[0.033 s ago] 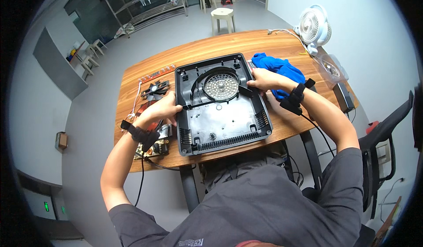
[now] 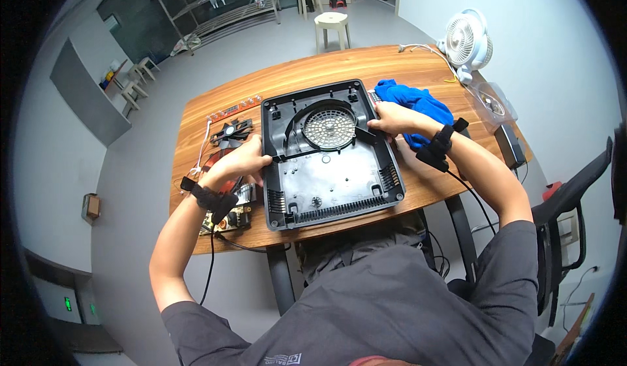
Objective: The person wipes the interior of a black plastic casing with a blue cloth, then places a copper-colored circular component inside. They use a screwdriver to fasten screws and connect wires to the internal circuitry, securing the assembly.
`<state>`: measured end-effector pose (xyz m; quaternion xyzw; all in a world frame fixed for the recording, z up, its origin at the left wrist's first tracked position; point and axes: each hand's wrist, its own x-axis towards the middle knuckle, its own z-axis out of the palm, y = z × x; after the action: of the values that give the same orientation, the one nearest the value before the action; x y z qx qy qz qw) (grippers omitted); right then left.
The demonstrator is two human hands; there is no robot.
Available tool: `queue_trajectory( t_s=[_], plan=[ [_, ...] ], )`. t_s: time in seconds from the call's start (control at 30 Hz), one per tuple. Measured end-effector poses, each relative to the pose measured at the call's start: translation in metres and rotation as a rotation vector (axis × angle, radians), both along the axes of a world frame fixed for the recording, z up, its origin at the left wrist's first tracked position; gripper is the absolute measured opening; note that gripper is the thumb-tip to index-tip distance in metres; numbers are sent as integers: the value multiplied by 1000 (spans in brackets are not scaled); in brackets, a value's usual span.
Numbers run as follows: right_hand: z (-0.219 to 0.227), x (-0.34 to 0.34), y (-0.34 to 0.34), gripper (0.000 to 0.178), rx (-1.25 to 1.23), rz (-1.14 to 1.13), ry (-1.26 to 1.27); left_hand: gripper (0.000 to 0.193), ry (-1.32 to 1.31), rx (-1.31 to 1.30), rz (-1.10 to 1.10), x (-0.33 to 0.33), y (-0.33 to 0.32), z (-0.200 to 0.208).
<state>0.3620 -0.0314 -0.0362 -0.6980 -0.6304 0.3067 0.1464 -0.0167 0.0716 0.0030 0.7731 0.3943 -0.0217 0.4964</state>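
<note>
One black plastic casing (image 2: pixel 330 154), roughly square, lying flat and open side up near the front edge of the wooden table (image 2: pixel 326 65). Round perforated grille in its upper middle, ringed by a raised curved wall; slotted vents along the near edge and at both lower sides; small screw posts at the corners. Left hand (image 2: pixel 240 160) curled over the casing's left rim, fingers closed on the edge. Right hand (image 2: pixel 390 118) clamped on the right rim near the top corner, thumb side toward the grille. One black strap with a small box on each wrist, two in all, a thin cable trailing from each. Just beside the left hand: one small black fan (image 2: pixel 233 131), one circuit board (image 2: pixel 228 212) with a copper-coloured part, partly hidden under the wrist, and one narrow strip (image 2: pixel 234 109) with red dots. One blue cloth (image 2: pixel 415 101) bunched behind the right hand, touching the casing's corner. One white desk fan (image 2: pixel 467 43) at the far right corner, one clear plastic bag (image 2: pixel 490 105) near it. On the floor beyond, two pale stools (image 2: pixel 332 23).
</note>
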Motion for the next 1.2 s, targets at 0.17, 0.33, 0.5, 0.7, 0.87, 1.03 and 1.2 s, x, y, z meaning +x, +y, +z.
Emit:
queue_trajectory(
  t_s=[0.17, 0.33, 0.5, 0.7, 0.87, 1.03, 1.2],
  plan=[
    [5, -3, -2, 41, 23, 22, -95, 50, 67, 32, 31, 1, -9, 11],
    [3, -5, -1, 42, 138, 145, -308, 56, 107, 73, -55, 2, -12, 15],
    [-20, 12, 4, 39, 199, 147, -323, 58, 169, 187, -12, 9, 0, -5],
    [-4, -16, 3, 49, -45, -41, -303, 68, 219, 249, -53, 0, 4, -15],
    [-18, -5, 12, 48, 46, 68, -359, 65, 229, 519, -143, -4, 30, -54],
    [-35, 2, 18, 45, 137, 85, -363, 63, 297, 447, -110, -2, 19, -29],
    [-40, -2, 25, 40, 203, 82, -390, 60, 313, 356, -74, -1, 3, 3]
  ],
)
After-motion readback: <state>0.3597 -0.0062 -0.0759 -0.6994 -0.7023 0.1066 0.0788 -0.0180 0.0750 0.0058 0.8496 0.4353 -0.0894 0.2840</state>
